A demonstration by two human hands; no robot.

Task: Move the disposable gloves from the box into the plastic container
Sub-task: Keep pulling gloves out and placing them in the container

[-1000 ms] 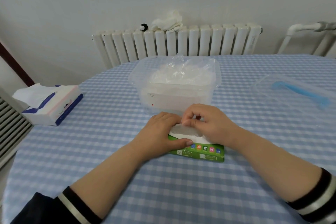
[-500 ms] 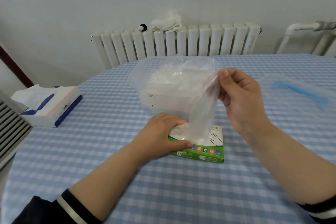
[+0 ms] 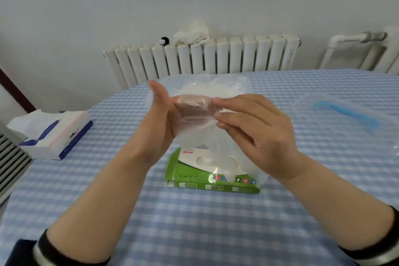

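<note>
Step in hand: a single clear glove [image 3: 200,127] is up in the air between both hands, above the box and in front of the container; my reading is that it is being gathered before the drop.
Left hand [image 3: 159,119]: raised at about 10 o'clock of the box, fingers mostly straight and pointing up, palm against the glove's left edge. It seems to press or steady the film more than clasp it.
Right hand [image 3: 257,134]: fingers curled, fingertips [image 3: 218,112] pinching the crumpled right side of the glove; the loose tail hangs down over the box.
Box [image 3: 212,176]: green and white, flat on the bench [image 3: 194,222], with white film showing at its top opening.
Plastic container [image 3: 241,84]: clear, at 12 o'clock of the box, mostly hidden behind the hands. It looks open, with pale film piled inside.
Doing it well: keep the pinch firm, bunch the film so the tail clears the near rim, carry it toward 12 o'clock and let go low inside. The film is light and clingy, so it may stick to skin.
In the way: only the near rim and the heap already inside.
Around: tissue pack [image 3: 54,134] at 9 o'clock; clear lid with a blue handle [image 3: 345,112] at 2 o'clock; radiator [image 3: 203,58] with a white cloth [image 3: 192,33] on top, beyond the bench.
</note>
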